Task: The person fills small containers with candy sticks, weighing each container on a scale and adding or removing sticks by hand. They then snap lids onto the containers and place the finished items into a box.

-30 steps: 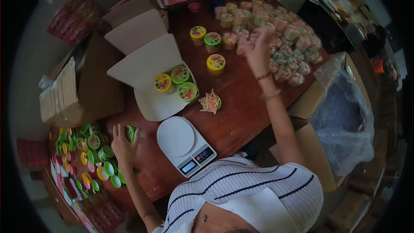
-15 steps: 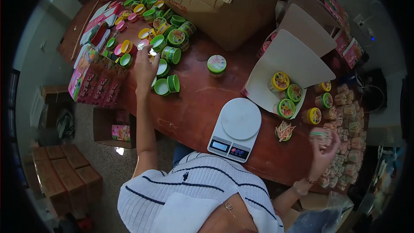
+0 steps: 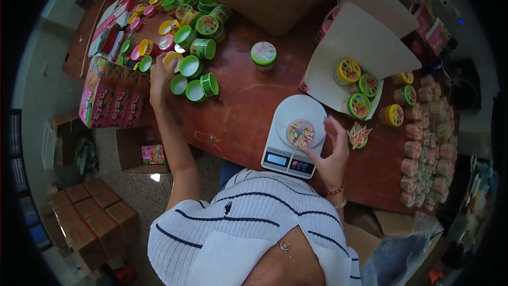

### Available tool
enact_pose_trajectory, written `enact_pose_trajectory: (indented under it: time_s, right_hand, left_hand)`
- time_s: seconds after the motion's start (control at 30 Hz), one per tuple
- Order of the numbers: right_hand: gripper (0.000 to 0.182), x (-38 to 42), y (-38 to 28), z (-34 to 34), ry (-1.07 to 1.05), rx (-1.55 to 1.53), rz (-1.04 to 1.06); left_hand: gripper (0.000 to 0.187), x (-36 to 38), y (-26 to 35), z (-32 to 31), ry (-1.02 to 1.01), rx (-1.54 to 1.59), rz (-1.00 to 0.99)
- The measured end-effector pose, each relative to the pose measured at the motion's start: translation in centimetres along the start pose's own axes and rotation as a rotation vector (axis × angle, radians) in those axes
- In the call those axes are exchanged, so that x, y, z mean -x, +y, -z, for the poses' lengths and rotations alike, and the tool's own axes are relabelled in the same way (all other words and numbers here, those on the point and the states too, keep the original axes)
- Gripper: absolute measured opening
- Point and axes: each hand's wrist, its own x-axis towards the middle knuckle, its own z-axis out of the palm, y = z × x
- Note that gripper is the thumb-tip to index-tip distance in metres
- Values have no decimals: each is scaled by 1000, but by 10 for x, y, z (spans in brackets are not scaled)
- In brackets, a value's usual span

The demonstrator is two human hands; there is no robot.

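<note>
A clear round cup of colourful short sticks (image 3: 300, 133) stands on the white kitchen scale (image 3: 286, 114). My right hand (image 3: 334, 154) is just right of this cup, its fingers and thumb spread apart, thumb close to the rim. At the left, my left hand (image 3: 160, 82) reaches among the lids, fingers closed at the edge of a yellow lid (image 3: 172, 60). Green lids (image 3: 194, 90) lie right beside that hand. Right of the scale, a small green-rimmed holder of loose sticks (image 3: 359, 135) sits on the table.
Many wrapped cups of sticks (image 3: 423, 151) crowd the table's right edge. An open white carton (image 3: 346, 47) holds several lidded tubs. One green-lidded tub (image 3: 263, 54) stands mid-table. A large cardboard box (image 3: 259, 0) is at the back, pink printed boxes (image 3: 112, 98) at the left.
My right hand has brought a cup of sticks from the right-hand stacks to the scale and opened beside it. My left hand has shifted slightly among the lids, onto a yellow one.
</note>
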Motion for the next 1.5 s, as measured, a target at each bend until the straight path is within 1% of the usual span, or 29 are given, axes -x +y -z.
enact_pose_trajectory:
  time_s: [0.03,0.13,0.17,0.2,0.23,0.27,0.3,0.33,0.37,0.4,0.43,0.5,0.53,0.57,0.63,0.67,0.73,0.8,0.87,0.93,1.0,1.07,1.13,1.2,1.23,1.3,1.33,1.4,1.5]
  right_hand:
    - [86,2,4,7,40,-5,-28]
    - [76,3,8,28,170,6,-61]
    - [69,3,6,32,251,2,-55]
    - [69,6,9,36,261,5,-71]
    - [66,10,12,41,340,-36,-94]
    - [63,14,15,46,418,-75,-118]
    - [52,14,17,50,456,-70,-87]
    - [52,15,22,55,454,-63,-107]
    - [48,17,29,59,522,-40,-164]
    - [43,20,35,64,586,-13,-225]
    - [37,21,45,70,613,16,-212]
    - [36,24,61,82,634,39,-230]
    - [35,24,66,86,665,55,-236]
    - [35,24,70,89,666,57,-240]
    - [33,25,74,94,664,85,-260]
    - [33,26,77,95,670,89,-263]
    - [32,28,84,95,648,76,-257]
    - [33,28,84,89,648,66,-255]
    - [33,26,83,88,628,89,-235]
    - [33,23,77,88,561,119,-224]
    - [37,18,74,91,536,210,-235]
    - [42,7,73,93,442,293,-282]
    - [41,-4,95,94,478,285,-311]
    - [32,-15,106,99,393,369,-342]
    - [32,-19,107,103,398,371,-338]
    - [22,-24,107,112,257,208,-494]
    - [22,-25,110,114,257,209,-490]
    - [18,-25,113,114,290,44,-341]
    - [17,-23,98,120,271,108,-402]
  left_hand:
    - [50,5,7,-1,-74,-18,39]
    - [44,9,13,-3,8,51,35]
    - [44,10,10,-1,63,37,35]
    - [43,13,17,8,118,24,36]
    - [40,14,13,13,182,243,-1]
    - [39,17,13,12,142,574,64]
    - [38,22,22,21,99,903,140]
    - [38,42,67,43,83,984,109]
    - [38,53,94,54,63,974,122]
    - [40,64,113,61,-21,1020,151]
    - [43,72,119,62,-97,1070,181]
    - [45,90,126,48,-260,1138,51]
    - [45,102,146,42,-308,1430,84]
    - [45,108,149,32,-445,1493,43]
    - [44,126,169,24,-494,1326,-5]
    - [43,129,165,13,-554,1157,30]
    - [44,144,186,1,-532,1137,-99]
    - [45,151,186,-21,-501,1097,-98]
    - [44,155,187,-24,-320,606,-483]
    - [43,157,190,-23,-367,637,-473]
    - [42,158,184,-26,-403,603,-463]
    - [42,157,183,-26,-418,603,-474]
    - [42,155,182,-25,-438,573,-434]
    - [42,153,184,-23,-452,571,-428]
    - [43,152,184,-22,-466,561,-413]
    - [43,152,184,-20,-475,563,-410]
    - [43,152,183,-20,-489,560,-404]
    - [43,151,183,-21,-480,566,-403]
    - [43,152,182,-22,-476,574,-402]
